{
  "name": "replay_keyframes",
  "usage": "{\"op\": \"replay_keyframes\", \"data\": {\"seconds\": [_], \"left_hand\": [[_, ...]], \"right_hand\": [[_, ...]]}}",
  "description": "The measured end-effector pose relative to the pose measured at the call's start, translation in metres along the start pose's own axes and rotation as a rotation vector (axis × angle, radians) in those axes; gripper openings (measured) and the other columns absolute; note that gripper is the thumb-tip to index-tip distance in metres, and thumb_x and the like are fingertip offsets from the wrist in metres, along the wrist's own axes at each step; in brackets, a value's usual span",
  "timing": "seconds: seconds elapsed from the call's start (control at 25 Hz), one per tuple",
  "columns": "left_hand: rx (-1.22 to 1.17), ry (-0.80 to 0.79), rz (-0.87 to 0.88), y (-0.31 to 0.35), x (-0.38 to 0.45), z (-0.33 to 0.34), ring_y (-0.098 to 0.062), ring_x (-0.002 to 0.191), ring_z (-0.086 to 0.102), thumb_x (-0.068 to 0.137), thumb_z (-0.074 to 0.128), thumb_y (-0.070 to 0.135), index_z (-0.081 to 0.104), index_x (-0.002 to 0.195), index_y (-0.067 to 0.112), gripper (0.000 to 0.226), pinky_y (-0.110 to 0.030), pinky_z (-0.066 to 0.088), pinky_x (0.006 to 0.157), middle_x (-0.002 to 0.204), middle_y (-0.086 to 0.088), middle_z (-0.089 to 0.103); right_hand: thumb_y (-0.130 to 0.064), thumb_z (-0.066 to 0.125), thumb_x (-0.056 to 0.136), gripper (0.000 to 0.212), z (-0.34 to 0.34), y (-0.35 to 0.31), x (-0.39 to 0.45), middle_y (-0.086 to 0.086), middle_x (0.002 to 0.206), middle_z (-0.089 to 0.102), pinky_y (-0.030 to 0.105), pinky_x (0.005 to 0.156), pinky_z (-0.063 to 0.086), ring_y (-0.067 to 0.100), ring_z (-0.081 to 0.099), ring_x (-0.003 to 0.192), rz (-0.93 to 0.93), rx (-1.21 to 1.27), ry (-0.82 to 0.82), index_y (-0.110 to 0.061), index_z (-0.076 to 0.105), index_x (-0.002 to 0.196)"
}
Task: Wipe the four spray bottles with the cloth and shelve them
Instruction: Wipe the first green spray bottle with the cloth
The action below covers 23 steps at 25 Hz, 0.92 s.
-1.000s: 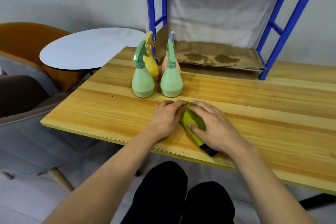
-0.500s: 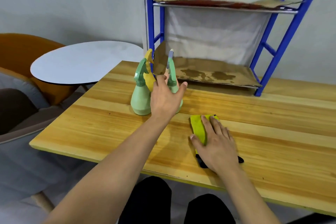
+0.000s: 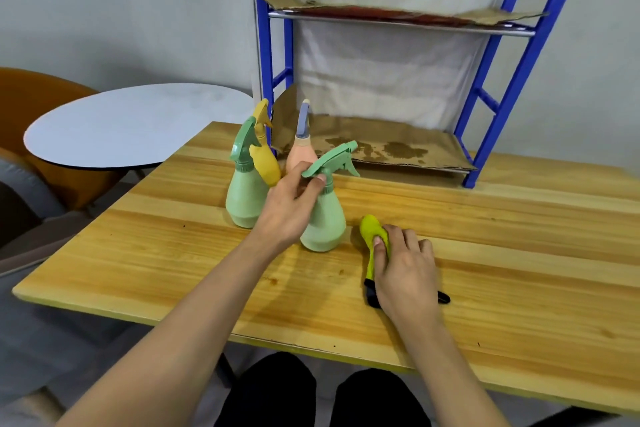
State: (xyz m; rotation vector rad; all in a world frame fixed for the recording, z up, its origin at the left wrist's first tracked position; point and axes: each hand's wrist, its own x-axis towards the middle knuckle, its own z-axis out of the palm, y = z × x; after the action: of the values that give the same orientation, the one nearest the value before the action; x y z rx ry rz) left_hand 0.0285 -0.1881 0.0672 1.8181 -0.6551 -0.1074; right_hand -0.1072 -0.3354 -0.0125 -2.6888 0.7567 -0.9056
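On the wooden surface [image 3: 485, 253], the nearest green spray bottle [image 3: 323, 218] was gripped at its neck by the left hand [image 3: 291, 204] and the cloth [image 3: 372, 239] pinched by the right hand [image 3: 405, 270] (wiping judged not yet begun), so cloth and bottle were next to be brought together.

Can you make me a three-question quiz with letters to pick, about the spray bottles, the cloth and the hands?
1. Where is the cloth?
A on the wooden table
B on the shelf
C on the chair

2. How many spray bottles are green?
A one
B two
C four

3. What is the left hand doing?
A lying flat
B gripping a green bottle's neck
C holding the cloth

Answers:
1 A, it lies on the wooden table under the right hand.
2 B, the left green bottle and the held green bottle.
3 B, its fingers curl under the trigger.
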Motion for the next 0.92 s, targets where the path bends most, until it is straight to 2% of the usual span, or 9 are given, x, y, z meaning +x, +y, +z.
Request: {"op": "replay_keyframes", "data": {"seconds": [0.12, 0.2, 0.36, 0.44, 0.56, 0.68, 0.76, 0.84, 0.92], "left_hand": [[-0.048, -0.071, 0.035, 0.000, -0.015, 0.001, -0.013, 0.092, 0.061, 0.104, 0.052, 0.038, 0.066, 0.106, 0.038, 0.015, -0.039, 0.048, 0.086, 0.093, 0.012, 0.069], [-0.088, -0.112, 0.058, 0.003, -0.025, 0.004, -0.009, 0.093, 0.060, 0.105, 0.053, 0.036, 0.067, 0.104, 0.039, 0.014, -0.037, 0.048, 0.086, 0.092, 0.014, 0.068], [-0.111, -0.194, 0.120, 0.002, -0.035, 0.010, -0.003, 0.101, 0.063, 0.105, 0.051, 0.038, 0.066, 0.116, 0.032, 0.019, -0.027, 0.052, 0.091, 0.102, 0.017, 0.070], [-0.093, -0.153, 0.166, -0.004, -0.039, 0.015, -0.009, 0.101, 0.066, 0.103, 0.051, 0.043, 0.066, 0.119, 0.022, 0.030, -0.034, 0.055, 0.092, 0.105, 0.010, 0.072], [0.030, -0.074, 0.293, -0.015, -0.045, 0.026, -0.025, 0.100, 0.066, 0.099, 0.054, 0.045, 0.064, 0.113, 0.009, 0.040, -0.048, 0.053, 0.091, 0.105, -0.008, 0.071], [-0.006, -0.047, 0.333, -0.019, -0.047, 0.030, -0.028, 0.106, 0.066, 0.096, 0.056, 0.040, 0.063, 0.115, 0.003, 0.043, -0.051, 0.052, 0.094, 0.110, -0.010, 0.070], [-0.027, -0.049, 0.320, -0.020, -0.046, 0.029, -0.026, 0.108, 0.067, 0.099, 0.059, 0.038, 0.064, 0.117, 0.004, 0.038, -0.050, 0.053, 0.095, 0.112, -0.007, 0.071], [-0.028, -0.075, 0.301, -0.018, -0.046, 0.029, -0.022, 0.109, 0.067, 0.101, 0.062, 0.035, 0.065, 0.118, 0.009, 0.031, -0.048, 0.054, 0.094, 0.113, -0.003, 0.072], [-0.032, -0.089, 0.285, -0.015, -0.048, 0.030, -0.018, 0.108, 0.068, 0.101, 0.064, 0.034, 0.065, 0.118, 0.012, 0.027, -0.045, 0.055, 0.093, 0.112, 0.001, 0.072]], "right_hand": [[-0.033, 0.043, 0.105, 0.032, -0.010, 0.007, 0.007, 0.006, 0.103, 0.063, 0.039, 0.086, 0.044, 0.029, 0.056, 0.098, 0.292, 0.471, 0.088, -0.011, 0.061, 0.120], [-0.031, 0.045, 0.105, 0.025, -0.029, 0.003, 0.024, -0.002, 0.094, 0.061, 0.029, 0.081, 0.039, 0.024, 0.056, 0.096, 0.545, 0.865, 0.187, -0.013, 0.060, 0.113], [-0.030, 0.049, 0.102, 0.017, -0.044, -0.036, 0.056, -0.005, 0.090, 0.064, 0.025, 0.077, 0.045, 0.010, 0.056, 0.083, 0.486, 1.141, 0.259, -0.020, 0.063, 0.101], [-0.039, 0.049, 0.097, 0.023, -0.035, -0.055, 0.054, -0.008, 0.090, 0.069, 0.030, 0.081, 0.049, 0.010, 0.061, 0.086, 0.469, 1.168, 0.233, -0.024, 0.066, 0.097], [-0.043, 0.043, 0.100, 0.038, -0.026, -0.067, 0.043, -0.002, 0.086, 0.070, 0.035, 0.078, 0.047, 0.014, 0.060, 0.082, 0.463, 1.042, 0.386, -0.016, 0.068, 0.094], [-0.036, 0.039, 0.105, 0.043, -0.031, -0.071, 0.042, 0.010, 0.085, 0.071, 0.032, 0.070, 0.035, 0.024, 0.057, 0.081, 0.423, 0.829, 0.474, -0.010, 0.070, 0.090], [-0.036, 0.039, 0.105, 0.050, -0.031, -0.065, 0.049, 0.017, 0.080, 0.070, 0.034, 0.068, 0.033, 0.034, 0.056, 0.078, 0.429, 0.734, 0.386, -0.008, 0.069, 0.077], [-0.043, 0.046, 0.099, 0.054, -0.028, -0.052, 0.060, 0.012, 0.062, 0.056, 0.041, 0.065, 0.035, 0.030, 0.048, 0.065, 0.561, 0.872, 0.266, -0.014, 0.053, 0.054], [-0.047, 0.054, 0.088, 0.045, -0.027, -0.045, 0.069, 0.007, 0.062, 0.044, 0.043, 0.062, 0.036, 0.024, 0.041, 0.066, 0.797, 1.187, 0.197, -0.021, 0.042, 0.054]]}}
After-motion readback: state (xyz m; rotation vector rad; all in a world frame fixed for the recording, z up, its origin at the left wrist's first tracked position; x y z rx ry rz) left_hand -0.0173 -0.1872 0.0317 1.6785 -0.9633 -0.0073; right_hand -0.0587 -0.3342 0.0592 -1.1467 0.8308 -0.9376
